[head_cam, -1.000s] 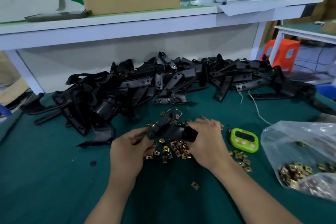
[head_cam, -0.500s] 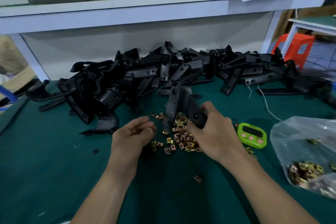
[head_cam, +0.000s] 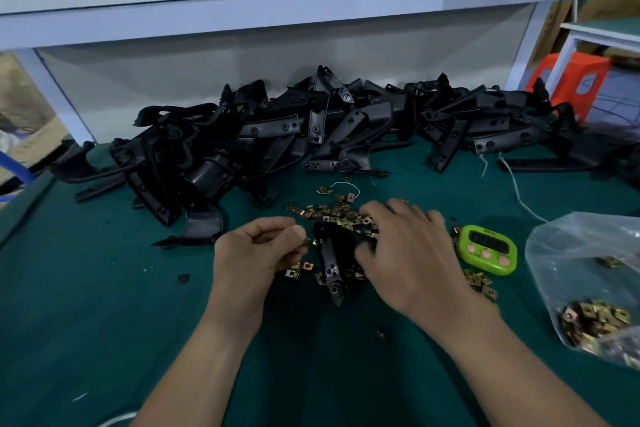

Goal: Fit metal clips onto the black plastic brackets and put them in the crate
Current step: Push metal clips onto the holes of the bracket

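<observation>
My right hand (head_cam: 407, 253) grips a black plastic bracket (head_cam: 332, 267) from above, its long end pointing toward me over the green table. My left hand (head_cam: 258, 250) sits just left of it and pinches a small brass-coloured metal clip (head_cam: 309, 243) at the fingertips, close to the bracket's upper edge. Loose metal clips (head_cam: 337, 213) lie scattered under and behind both hands. A big heap of black brackets (head_cam: 277, 135) runs across the back of the table. No crate is in view.
A green digital timer (head_cam: 486, 250) lies right of my right hand. A clear plastic bag of clips (head_cam: 588, 288) sits at the right edge. A white shelf (head_cam: 277, 3) with a cardboard box hangs over the back. An orange stool (head_cam: 575, 83) stands far right.
My right hand has brought the bracket down from an upright hold to low over the clip pile. My left hand has let go of the bracket and now pinches a clip.
</observation>
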The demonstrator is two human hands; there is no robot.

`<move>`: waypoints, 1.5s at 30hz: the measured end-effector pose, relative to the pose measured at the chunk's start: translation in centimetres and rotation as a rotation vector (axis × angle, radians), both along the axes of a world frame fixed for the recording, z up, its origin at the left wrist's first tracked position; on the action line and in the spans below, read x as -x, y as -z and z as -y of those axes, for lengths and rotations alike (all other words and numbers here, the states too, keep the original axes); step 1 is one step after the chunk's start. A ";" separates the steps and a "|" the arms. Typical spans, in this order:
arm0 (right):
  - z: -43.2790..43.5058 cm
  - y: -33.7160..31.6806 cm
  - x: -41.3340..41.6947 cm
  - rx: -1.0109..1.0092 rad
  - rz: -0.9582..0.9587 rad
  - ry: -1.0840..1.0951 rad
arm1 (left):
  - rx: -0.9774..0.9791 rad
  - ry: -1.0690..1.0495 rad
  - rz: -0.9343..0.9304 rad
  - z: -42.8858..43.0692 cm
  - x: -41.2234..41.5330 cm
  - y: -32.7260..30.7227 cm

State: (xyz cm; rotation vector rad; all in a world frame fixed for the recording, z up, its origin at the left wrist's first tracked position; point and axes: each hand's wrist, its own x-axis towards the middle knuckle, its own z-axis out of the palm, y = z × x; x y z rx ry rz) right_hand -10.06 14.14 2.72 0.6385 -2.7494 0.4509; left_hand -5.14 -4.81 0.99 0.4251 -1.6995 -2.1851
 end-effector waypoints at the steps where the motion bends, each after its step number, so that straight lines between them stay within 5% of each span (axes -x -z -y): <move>1: 0.4 0.1 -0.1 0.186 -0.020 -0.066 | 0.014 0.011 -0.007 0.0 0.0 0.0; 4: 1.8 0.8 -0.8 0.595 0.160 -0.257 | 0.115 0.065 -0.026 -0.3 0.2 0.0; 11: 2.9 1.5 -1.5 0.866 0.363 -0.311 | 0.203 0.165 -0.115 -0.4 -0.3 -0.3; 18: 2.3 0.5 -1.0 1.285 0.985 -0.285 | 0.113 0.246 -0.138 0.0 -0.5 -0.8; 21: 2.4 0.6 -1.0 1.341 1.112 -0.282 | 0.064 0.286 -0.120 0.4 -0.6 -0.5; 24: 2.4 0.5 -1.1 1.139 0.904 -0.323 | 0.114 0.242 -0.060 0.0 -0.5 -0.3; 28: 0.1 0.8 1.0 0.551 0.118 -0.027 | 0.081 -0.069 -0.003 0.3 -0.1 -0.3; 30: -1.6 0.8 2.4 0.341 0.115 0.180 | 0.257 -0.267 0.044 1.2 -0.2 -0.2; 33: -2.7 1.0 3.5 0.080 0.286 0.228 | 0.875 -0.341 0.297 1.6 -0.4 0.2; 38: -2.4 1.0 3.2 0.176 0.280 0.196 | 1.120 -0.274 0.353 -0.8 -0.6 0.2; 41: -2.3 1.0 3.0 0.229 0.194 0.194 | 1.068 -0.299 0.247 -1.1 -0.8 0.0; 45: -2.2 0.9 3.1 0.605 0.285 0.104 | 0.957 -0.363 0.023 -1.4 -1.2 -0.3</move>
